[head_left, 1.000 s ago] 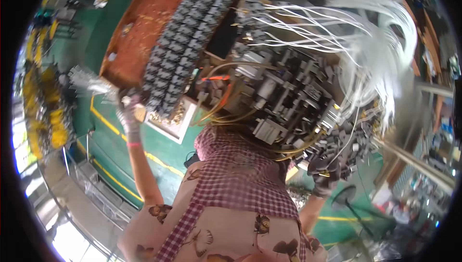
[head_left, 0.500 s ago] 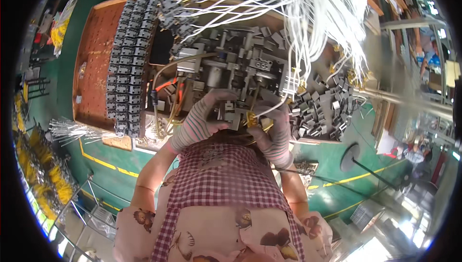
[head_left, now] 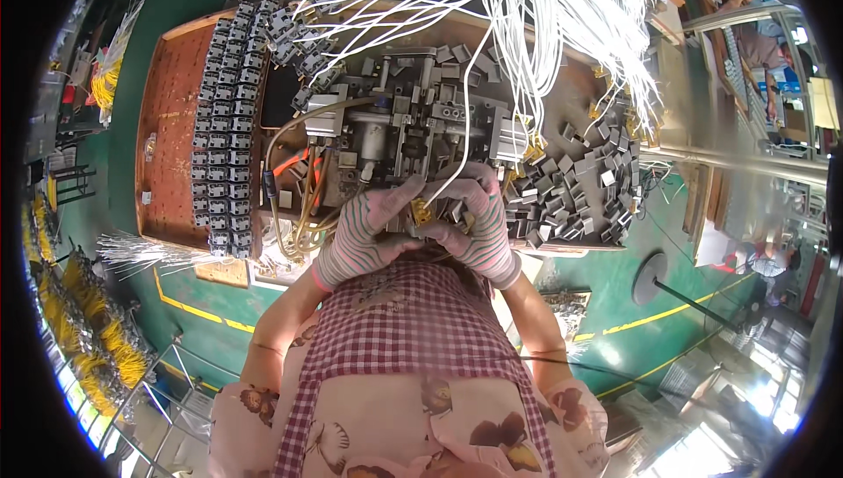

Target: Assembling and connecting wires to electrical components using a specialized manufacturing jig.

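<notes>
Small brass-coloured piece (head_left: 421, 212), one: located just below the centre of the frame, between the two hands, with a white wire (head_left: 463, 149) running up from it. Right hand (head_left: 486, 237), in a striped glove: fingers clamped on the brass-coloured piece. Left hand (head_left: 364, 237), gloved alike: lay close beside the piece, fingers curved; whether they gripped it could not be told. Metal fixture (head_left: 426, 127), with cylinder and blocks: stood directly above the hands. Loose grey metal blocks (head_left: 575, 184): heaped at centre right. Bundle of white wires (head_left: 562, 21): draped across the upper right. Dark grey block-shaped parts (head_left: 230, 140): ranged in columns at centre left, beside a bare stretch of reddish-brown wooden surface (head_left: 171, 144). Checked apron (head_left: 404, 329): lower centre. Green floor (head_left: 606, 311): lower right.
</notes>
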`<state>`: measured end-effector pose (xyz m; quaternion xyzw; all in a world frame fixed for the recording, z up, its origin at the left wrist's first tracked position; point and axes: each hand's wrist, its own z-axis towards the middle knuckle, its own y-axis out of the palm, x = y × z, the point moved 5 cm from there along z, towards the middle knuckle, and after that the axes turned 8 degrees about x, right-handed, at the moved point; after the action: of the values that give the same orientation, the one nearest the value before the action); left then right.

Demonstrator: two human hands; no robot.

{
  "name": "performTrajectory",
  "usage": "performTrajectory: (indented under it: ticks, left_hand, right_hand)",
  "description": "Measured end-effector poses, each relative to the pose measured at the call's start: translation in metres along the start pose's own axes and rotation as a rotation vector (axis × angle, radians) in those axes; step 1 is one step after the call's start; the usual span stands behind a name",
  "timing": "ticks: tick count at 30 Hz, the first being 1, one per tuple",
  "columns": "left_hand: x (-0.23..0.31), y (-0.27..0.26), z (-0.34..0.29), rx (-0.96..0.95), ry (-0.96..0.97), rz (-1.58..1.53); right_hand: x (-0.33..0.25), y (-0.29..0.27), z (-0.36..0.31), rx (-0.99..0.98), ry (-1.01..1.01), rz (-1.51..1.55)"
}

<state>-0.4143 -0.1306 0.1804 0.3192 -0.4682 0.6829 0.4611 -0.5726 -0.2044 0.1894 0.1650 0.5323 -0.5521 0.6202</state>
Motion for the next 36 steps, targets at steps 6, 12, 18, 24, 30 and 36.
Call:
performTrajectory:
  ticks: [6, 12, 18, 24, 30, 36]
  left_hand:
    - [-0.022, 0.004, -0.008, 0.086, -0.507, -0.486]
    - [-0.065, 0.016, 0.014, 0.157, -0.653, -0.47]
    - [-0.04, -0.023, 0.035, 0.261, -0.145, 0.15]
    - [-0.024, -0.022, 0.056, -0.149, 0.051, 0.403]
    - [-0.062, -0.006, 0.05, -0.249, 0.156, 0.724]
    - [-0.086, 0.001, 0.049, -0.441, 0.211, 0.757]
  right_hand:
    - [-0.004, 0.009, 0.008, -0.237, 0.157, 0.201]
    - [0.021, 0.015, 0.037, -0.172, -0.211, -0.402]
    - [0.027, 0.015, 0.066, -0.249, -0.304, -0.65]
    - [0.025, 0.018, 0.074, -0.303, -0.315, -0.731]
    - [0.053, 0.036, 0.072, -0.307, -0.18, -0.732]
    - [0.021, -0.037, 0.015, 0.267, -0.195, -0.559]
